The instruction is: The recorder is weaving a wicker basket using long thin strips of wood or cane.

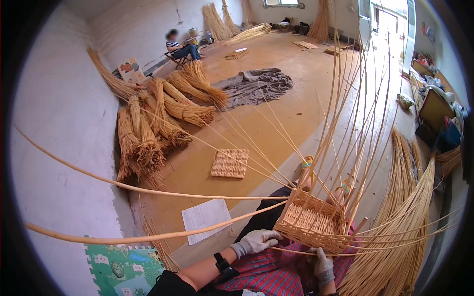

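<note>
You sit on a wooden floor with a half-woven wicker basket resting on your lap, tilted so that its flat woven base faces you and its open side points away toward your feet. Both hands wear grey work gloves. Your left hand lies at the basket's lower left corner, fingers curled loosely over the rim; whether it pinches a strand there cannot be told. Your right hand sits under the basket's lower edge, closed around the rim and the thin willow rods that run along it. The right hand is the nearer one to the weaving edge, which runs left to right just above both hands. Long upright willow stakes fan up and away from the basket, and two long rods sweep out far to your left. A loose sheaf of willow rods lies just beside your right leg. Farther off lie tied willow bundles, a small woven mat, a sheet of paper and a grey cloth.
</note>
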The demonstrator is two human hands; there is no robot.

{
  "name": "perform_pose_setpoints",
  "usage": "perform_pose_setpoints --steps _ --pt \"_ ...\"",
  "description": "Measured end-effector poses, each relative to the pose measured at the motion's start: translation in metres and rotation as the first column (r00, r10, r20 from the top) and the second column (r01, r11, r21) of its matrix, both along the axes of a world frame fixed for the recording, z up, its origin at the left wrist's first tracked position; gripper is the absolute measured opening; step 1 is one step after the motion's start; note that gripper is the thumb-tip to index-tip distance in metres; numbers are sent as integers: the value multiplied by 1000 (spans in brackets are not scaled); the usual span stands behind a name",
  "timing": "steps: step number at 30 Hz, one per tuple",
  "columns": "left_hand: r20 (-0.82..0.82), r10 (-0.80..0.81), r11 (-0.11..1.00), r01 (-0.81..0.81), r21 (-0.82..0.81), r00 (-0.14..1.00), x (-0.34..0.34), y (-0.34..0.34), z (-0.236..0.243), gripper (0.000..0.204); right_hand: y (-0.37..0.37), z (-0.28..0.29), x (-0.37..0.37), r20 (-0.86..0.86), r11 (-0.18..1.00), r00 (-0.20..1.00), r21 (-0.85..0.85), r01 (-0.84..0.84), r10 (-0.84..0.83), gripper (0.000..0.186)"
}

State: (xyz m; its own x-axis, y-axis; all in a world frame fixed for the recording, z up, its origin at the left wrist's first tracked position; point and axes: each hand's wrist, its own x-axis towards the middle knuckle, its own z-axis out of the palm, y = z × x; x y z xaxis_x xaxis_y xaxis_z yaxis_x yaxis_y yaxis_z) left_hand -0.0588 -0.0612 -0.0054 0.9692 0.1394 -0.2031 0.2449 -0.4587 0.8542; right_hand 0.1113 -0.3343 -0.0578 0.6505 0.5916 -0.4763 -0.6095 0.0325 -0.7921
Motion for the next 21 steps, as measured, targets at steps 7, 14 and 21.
perform_pose_setpoints --steps 7,14,21 --pt "49 30 996 -26 -80 998 3 -6 9 33 7 1 0 -66 998 996 -35 55 -57 26" --pt "-31 -159 972 162 168 987 -20 4 47 17 -25 65 5 22 991 995 88 -102 101 24" --pt "-99 478 869 -454 198 872 -65 88 16 32 -48 138 39 362 923 932 368 -114 -29 35"
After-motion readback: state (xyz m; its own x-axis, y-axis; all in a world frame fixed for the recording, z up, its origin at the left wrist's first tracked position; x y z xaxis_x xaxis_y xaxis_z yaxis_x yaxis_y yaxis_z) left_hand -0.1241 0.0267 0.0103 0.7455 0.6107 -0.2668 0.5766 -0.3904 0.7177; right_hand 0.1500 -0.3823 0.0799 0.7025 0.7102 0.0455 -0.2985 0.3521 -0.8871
